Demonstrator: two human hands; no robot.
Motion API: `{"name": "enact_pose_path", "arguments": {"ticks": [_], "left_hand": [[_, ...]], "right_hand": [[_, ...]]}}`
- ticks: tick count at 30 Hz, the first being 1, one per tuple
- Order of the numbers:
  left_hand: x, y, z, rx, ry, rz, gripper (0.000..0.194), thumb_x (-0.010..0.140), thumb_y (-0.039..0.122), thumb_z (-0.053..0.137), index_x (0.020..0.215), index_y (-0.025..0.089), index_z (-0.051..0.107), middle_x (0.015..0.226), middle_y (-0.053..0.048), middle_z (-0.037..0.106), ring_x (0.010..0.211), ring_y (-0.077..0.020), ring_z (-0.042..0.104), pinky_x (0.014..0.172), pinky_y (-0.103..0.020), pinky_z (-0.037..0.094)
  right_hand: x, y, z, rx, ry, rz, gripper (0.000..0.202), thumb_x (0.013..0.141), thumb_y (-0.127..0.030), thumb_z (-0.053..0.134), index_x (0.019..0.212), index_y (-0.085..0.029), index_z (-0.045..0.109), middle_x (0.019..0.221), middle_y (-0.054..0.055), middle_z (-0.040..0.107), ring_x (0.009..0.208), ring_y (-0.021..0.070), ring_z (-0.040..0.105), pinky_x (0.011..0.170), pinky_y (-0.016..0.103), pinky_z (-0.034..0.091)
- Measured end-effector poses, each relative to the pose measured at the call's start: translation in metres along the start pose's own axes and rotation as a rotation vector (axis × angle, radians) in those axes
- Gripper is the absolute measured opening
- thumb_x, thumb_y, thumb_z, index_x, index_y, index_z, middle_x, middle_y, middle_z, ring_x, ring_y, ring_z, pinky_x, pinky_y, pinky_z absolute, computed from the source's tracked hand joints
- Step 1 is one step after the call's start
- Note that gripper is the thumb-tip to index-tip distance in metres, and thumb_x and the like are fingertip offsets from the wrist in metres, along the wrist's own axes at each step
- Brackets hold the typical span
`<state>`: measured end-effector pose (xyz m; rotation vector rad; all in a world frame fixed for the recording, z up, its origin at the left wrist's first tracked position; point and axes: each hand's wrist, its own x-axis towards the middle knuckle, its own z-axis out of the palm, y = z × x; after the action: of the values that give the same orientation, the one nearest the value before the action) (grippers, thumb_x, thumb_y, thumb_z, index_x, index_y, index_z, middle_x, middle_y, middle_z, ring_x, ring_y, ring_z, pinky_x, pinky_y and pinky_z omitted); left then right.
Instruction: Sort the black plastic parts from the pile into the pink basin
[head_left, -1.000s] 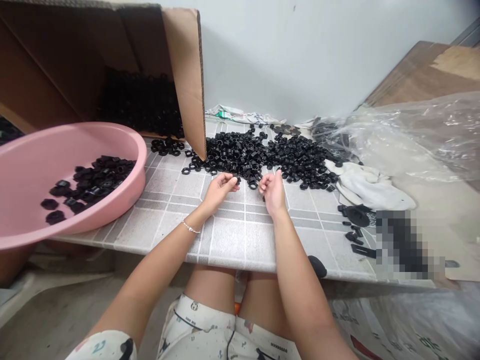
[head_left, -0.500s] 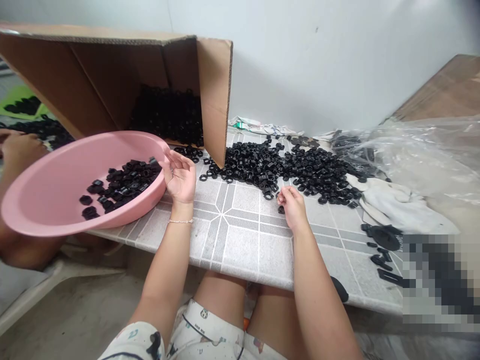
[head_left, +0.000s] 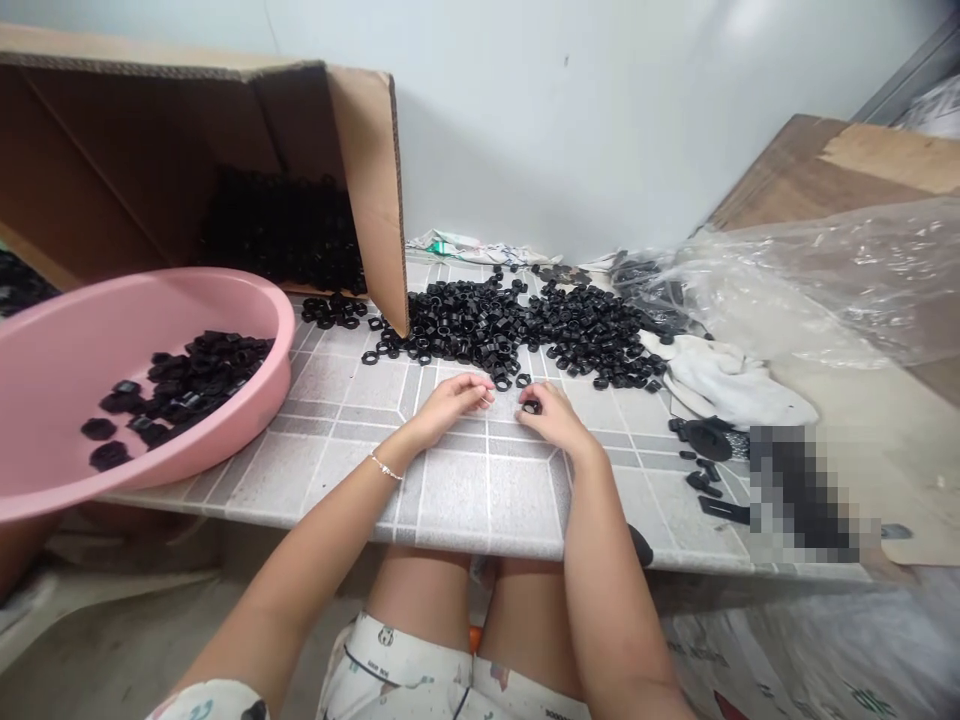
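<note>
My left hand [head_left: 452, 405], with a bracelet at the wrist, is over the tiled-pattern table [head_left: 450, 490], its fingers pinched together just in front of the pile of black rings [head_left: 465, 325]; what lies between its fingertips is too small to name. Close by on the right, my right hand [head_left: 551, 415] has its fingers curled around a black ring [head_left: 531, 407]. A pink basin [head_left: 259, 410] at the left holds many black nut-like pieces [head_left: 202, 380].
An open cardboard box [head_left: 375, 190] lies on its side behind the basin, with more black pieces inside. At the right are a white cloth [head_left: 735, 385], clear plastic sheeting [head_left: 810, 280] and a round black part [head_left: 706, 438].
My left hand has moved right from the basin's rim to the front of the pile and its fingers have closed. The view has shifted right. A neighbour's hand at the left has left view.
</note>
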<state>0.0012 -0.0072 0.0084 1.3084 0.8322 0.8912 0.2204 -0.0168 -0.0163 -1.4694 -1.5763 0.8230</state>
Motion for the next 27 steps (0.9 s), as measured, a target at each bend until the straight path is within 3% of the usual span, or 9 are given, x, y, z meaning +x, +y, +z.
{"name": "enact_pose_path", "arguments": {"ticks": [2, 6, 9, 11, 13, 17, 19, 22, 27], "left_hand": [[-0.001, -0.006, 0.005, 0.135, -0.003, 0.065, 0.026, 0.079, 0.032, 0.063, 0.1, 0.016, 0.062, 0.093, -0.006, 0.066, 0.079, -0.0141, 0.06, 0.078, -0.031, 0.047], [-0.003, -0.01, 0.009, 0.444, 0.064, 0.312, 0.034, 0.076, 0.022, 0.065, 0.11, 0.02, 0.059, 0.109, -0.007, 0.06, 0.089, -0.0151, 0.059, 0.079, -0.03, 0.049], [-0.005, -0.007, 0.011, 0.549, 0.09, 0.461, 0.019, 0.081, 0.022, 0.061, 0.099, 0.02, 0.062, 0.099, -0.006, 0.06, 0.089, -0.0154, 0.058, 0.077, -0.028, 0.049], [-0.005, -0.006, 0.012, 0.533, 0.127, 0.483, 0.014, 0.082, 0.024, 0.06, 0.094, 0.019, 0.062, 0.094, -0.005, 0.061, 0.086, -0.0151, 0.058, 0.075, -0.028, 0.05], [-0.005, -0.006, 0.011, 0.482, 0.175, 0.45, 0.015, 0.081, 0.026, 0.062, 0.094, 0.018, 0.063, 0.095, -0.005, 0.062, 0.084, -0.0147, 0.059, 0.075, -0.028, 0.051], [-0.004, -0.002, 0.01, 0.32, 0.297, 0.376, 0.019, 0.08, 0.031, 0.064, 0.094, 0.018, 0.064, 0.101, -0.006, 0.063, 0.087, -0.0149, 0.062, 0.081, -0.03, 0.051], [-0.004, 0.0, 0.01, 0.217, 0.34, 0.352, 0.021, 0.079, 0.033, 0.065, 0.094, 0.018, 0.064, 0.101, -0.006, 0.064, 0.092, -0.0158, 0.062, 0.086, -0.031, 0.05], [-0.003, 0.002, 0.011, 0.065, 0.353, 0.278, 0.027, 0.076, 0.036, 0.068, 0.093, 0.017, 0.061, 0.1, -0.006, 0.065, 0.089, -0.0158, 0.064, 0.086, -0.033, 0.051], [-0.003, -0.005, 0.013, -0.049, 0.244, 0.14, 0.035, 0.073, 0.039, 0.07, 0.096, 0.016, 0.058, 0.092, -0.004, 0.064, 0.077, -0.0135, 0.064, 0.079, -0.033, 0.052]], "right_hand": [[-0.001, -0.007, 0.01, 0.018, 0.0, -0.032, 0.016, 0.062, -0.027, 0.069, 0.074, -0.02, 0.06, 0.081, -0.001, 0.054, 0.072, 0.0144, 0.049, 0.072, 0.031, 0.041], [-0.001, -0.028, 0.032, 0.43, -0.06, 0.097, 0.031, 0.067, -0.041, 0.071, 0.084, -0.021, 0.053, 0.072, -0.005, 0.053, 0.059, 0.0106, 0.047, 0.06, 0.026, 0.041], [-0.004, -0.039, 0.044, 0.617, -0.17, 0.105, 0.035, 0.067, -0.045, 0.073, 0.079, -0.021, 0.049, 0.07, -0.006, 0.053, 0.058, 0.0095, 0.049, 0.059, 0.025, 0.042], [-0.003, -0.039, 0.044, 0.617, -0.187, 0.089, 0.034, 0.069, -0.047, 0.07, 0.079, -0.022, 0.049, 0.071, -0.005, 0.054, 0.06, 0.0111, 0.052, 0.062, 0.027, 0.044], [-0.001, -0.032, 0.035, 0.488, -0.084, 0.053, 0.029, 0.075, -0.048, 0.064, 0.081, -0.022, 0.052, 0.078, -0.001, 0.058, 0.069, 0.0152, 0.055, 0.069, 0.032, 0.047], [0.006, -0.004, 0.008, -0.167, 0.497, 0.002, 0.017, 0.082, -0.033, 0.052, 0.092, -0.021, 0.059, 0.105, 0.012, 0.059, 0.105, 0.0278, 0.049, 0.089, 0.045, 0.04], [0.009, 0.01, -0.001, -0.425, 0.645, 0.051, 0.028, 0.082, -0.022, 0.046, 0.106, -0.02, 0.06, 0.115, 0.015, 0.057, 0.115, 0.0318, 0.042, 0.091, 0.049, 0.035], [0.015, 0.02, -0.004, -0.577, 0.625, 0.068, 0.041, 0.08, -0.012, 0.041, 0.117, -0.02, 0.058, 0.119, 0.016, 0.056, 0.117, 0.0321, 0.042, 0.092, 0.051, 0.032], [0.026, 0.021, -0.004, -0.545, 0.605, 0.15, 0.031, 0.078, -0.015, 0.048, 0.104, -0.014, 0.064, 0.112, 0.02, 0.057, 0.113, 0.0353, 0.044, 0.094, 0.055, 0.03]]}}
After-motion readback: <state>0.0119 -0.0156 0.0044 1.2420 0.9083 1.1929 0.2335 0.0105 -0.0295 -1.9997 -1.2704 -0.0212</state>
